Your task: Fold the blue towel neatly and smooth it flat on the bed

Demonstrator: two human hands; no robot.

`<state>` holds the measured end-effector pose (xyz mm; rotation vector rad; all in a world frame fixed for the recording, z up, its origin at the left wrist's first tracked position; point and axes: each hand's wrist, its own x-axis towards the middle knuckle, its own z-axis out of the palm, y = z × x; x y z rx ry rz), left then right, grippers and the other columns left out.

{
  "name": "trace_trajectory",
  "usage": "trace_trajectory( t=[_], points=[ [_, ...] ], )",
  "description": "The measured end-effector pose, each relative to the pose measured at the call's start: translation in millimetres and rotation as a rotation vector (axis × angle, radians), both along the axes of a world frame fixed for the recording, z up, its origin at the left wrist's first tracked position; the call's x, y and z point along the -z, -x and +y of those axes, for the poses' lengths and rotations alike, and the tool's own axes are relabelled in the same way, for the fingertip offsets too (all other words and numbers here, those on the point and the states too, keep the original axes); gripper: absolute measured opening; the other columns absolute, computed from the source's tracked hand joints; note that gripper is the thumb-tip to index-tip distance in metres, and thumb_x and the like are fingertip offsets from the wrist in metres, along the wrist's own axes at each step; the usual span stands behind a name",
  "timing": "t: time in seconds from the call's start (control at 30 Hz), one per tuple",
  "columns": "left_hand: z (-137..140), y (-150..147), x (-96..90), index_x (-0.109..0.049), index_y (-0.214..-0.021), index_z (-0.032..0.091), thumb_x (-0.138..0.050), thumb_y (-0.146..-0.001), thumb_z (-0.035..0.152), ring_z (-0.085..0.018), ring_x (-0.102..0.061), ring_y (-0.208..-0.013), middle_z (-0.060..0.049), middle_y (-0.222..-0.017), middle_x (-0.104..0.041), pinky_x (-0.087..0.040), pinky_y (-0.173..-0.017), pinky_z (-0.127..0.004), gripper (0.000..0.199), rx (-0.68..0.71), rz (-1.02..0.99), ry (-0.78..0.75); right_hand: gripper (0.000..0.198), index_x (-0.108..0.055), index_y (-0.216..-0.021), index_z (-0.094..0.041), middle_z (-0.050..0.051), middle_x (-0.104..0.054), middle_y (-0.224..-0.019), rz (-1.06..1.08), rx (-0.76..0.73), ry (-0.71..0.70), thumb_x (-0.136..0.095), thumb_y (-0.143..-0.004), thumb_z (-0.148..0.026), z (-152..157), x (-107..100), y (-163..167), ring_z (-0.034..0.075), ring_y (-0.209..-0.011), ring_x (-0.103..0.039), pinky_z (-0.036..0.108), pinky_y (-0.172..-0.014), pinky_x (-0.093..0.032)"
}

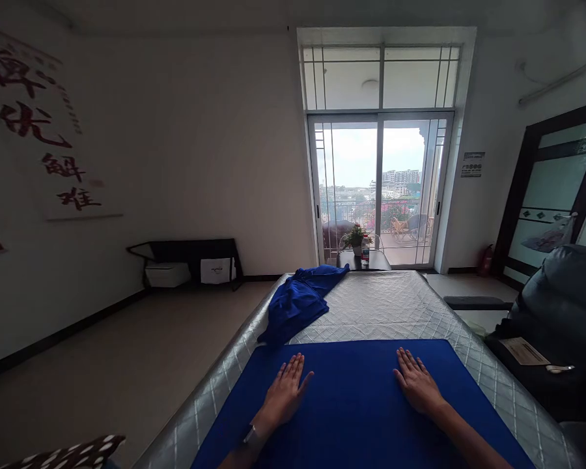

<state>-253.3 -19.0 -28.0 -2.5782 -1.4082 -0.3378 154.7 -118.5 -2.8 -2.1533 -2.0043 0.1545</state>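
A flat blue cloth (351, 404) lies smooth over the near part of a quilted mattress (385, 303). My left hand (287, 389) rests palm down on the left side of this cloth, its fingers stretched forward and the thumb apart. On the right side, my right hand (417, 383) also lies flat, fingers pointing away from me. Neither hand grips anything. Beyond the cloth's far left corner sits a crumpled blue garment (297, 303), heaped along the mattress's left edge. Its exact kind cannot be made out.
Behind the mattress's far end stands a small dark table (383, 262) with a potted plant (355, 240) and a bottle (365, 251). A dark armchair (566, 312) is at the right. A black bench (195, 251) stands by the wall; a spotted cushion (78, 453) is near left.
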Motion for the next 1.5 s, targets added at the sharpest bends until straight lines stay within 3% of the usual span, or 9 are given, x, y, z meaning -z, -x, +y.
trace_trajectory(
  t=[0.13, 0.23, 0.5, 0.7, 0.8, 0.9, 1.13, 1.33, 1.5],
  points=[
    [0, 96, 12.0, -0.044, -0.152, 0.021, -0.031, -0.102, 0.036, -0.030, -0.038, -0.147, -0.011, -0.158, -0.043, -0.035, -0.118, -0.051, 0.054, -0.137, 0.045, 0.014, 0.076, -0.029, -0.158, -0.010, 0.008, -0.022, -0.166, -0.058, 0.184, -0.023, -0.021, -0.095, -0.051, -20, 18, -91, 0.022, -0.154, -0.016, 0.043, -0.126, -0.015],
    [0, 132, 19.3, -0.052, -0.147, 0.027, -0.035, -0.098, 0.029, -0.031, -0.040, -0.145, -0.008, -0.154, -0.049, -0.040, -0.115, -0.049, 0.052, -0.068, 0.047, -0.050, 0.080, -0.026, -0.158, -0.007, 0.008, -0.020, -0.167, -0.067, 0.238, -0.036, -0.018, -0.094, -0.053, -27, 28, -125, 0.022, -0.154, -0.015, 0.044, -0.126, -0.016],
    [2, 126, 24.8, -0.040, -0.154, 0.019, -0.031, -0.102, 0.039, -0.031, -0.043, -0.144, -0.014, -0.156, -0.044, -0.044, -0.112, -0.050, 0.056, -0.113, 0.008, -0.074, 0.081, -0.023, -0.159, -0.007, 0.007, -0.017, -0.167, -0.092, 0.235, -0.066, -0.017, -0.095, -0.056, -25, 38, -126, 0.021, -0.154, -0.014, 0.044, -0.126, -0.016],
    [5, 129, 16.8, -0.051, -0.148, 0.019, -0.024, -0.103, 0.039, -0.031, -0.046, -0.142, -0.013, -0.150, -0.052, -0.044, -0.111, -0.050, 0.057, -0.094, -0.001, -0.062, 0.076, -0.028, -0.157, -0.002, 0.011, -0.023, -0.166, -0.144, 0.233, -0.044, -0.020, -0.096, -0.049, -35, 17, -117, 0.023, -0.154, -0.018, 0.045, -0.126, -0.018],
    [-3, 105, 0.2, -0.051, -0.148, 0.018, -0.023, -0.104, 0.041, -0.032, -0.041, -0.144, -0.014, -0.150, -0.053, -0.040, -0.114, -0.053, 0.057, -0.128, -0.018, -0.038, 0.070, -0.034, -0.154, -0.002, 0.013, -0.028, -0.164, -0.157, 0.205, -0.089, -0.022, -0.097, -0.040, -40, -5, -89, 0.024, -0.153, -0.021, 0.046, -0.126, -0.018],
    [-24, 44, -22.1, -0.040, -0.153, 0.009, -0.024, -0.104, 0.054, -0.033, -0.036, -0.147, -0.018, -0.157, -0.040, -0.036, -0.118, -0.054, 0.068, -0.136, -0.048, 0.061, 0.064, -0.035, -0.155, -0.008, 0.009, -0.029, -0.163, -0.086, 0.078, -0.196, -0.019, -0.100, -0.037, -43, -29, -29, 0.022, -0.153, -0.022, 0.044, -0.126, -0.019],
    [-78, -116, -39.8, -0.026, -0.159, 0.015, -0.021, -0.106, 0.054, -0.025, -0.026, -0.152, -0.011, -0.164, -0.029, -0.030, -0.124, -0.047, 0.066, 0.261, -0.138, 0.131, 0.062, -0.023, -0.159, -0.015, 0.007, -0.018, -0.165, 0.053, -0.265, -0.062, -0.021, -0.104, -0.043, -30, -41, 116, 0.023, -0.154, -0.017, 0.043, -0.126, -0.017],
    [-78, -130, -17.6, -0.025, -0.159, 0.015, -0.020, -0.106, 0.052, -0.027, -0.027, -0.151, -0.013, -0.163, -0.030, -0.032, -0.123, -0.049, 0.065, 0.253, -0.141, 0.161, 0.061, -0.019, -0.159, -0.013, 0.008, -0.013, -0.166, 0.036, -0.234, 0.001, -0.018, -0.103, -0.038, -21, -13, 125, 0.026, -0.154, -0.012, 0.047, -0.127, -0.012],
    [-80, -131, -20.8, -0.024, -0.159, 0.013, -0.020, -0.106, 0.052, -0.027, -0.025, -0.152, -0.014, -0.163, -0.029, -0.031, -0.123, -0.050, 0.065, 0.245, -0.158, 0.179, 0.061, -0.017, -0.160, -0.014, 0.007, -0.009, -0.167, 0.062, -0.249, 0.039, -0.016, -0.103, -0.039, -22, -18, 126, 0.025, -0.155, -0.007, 0.048, -0.127, -0.009]
  ],
)
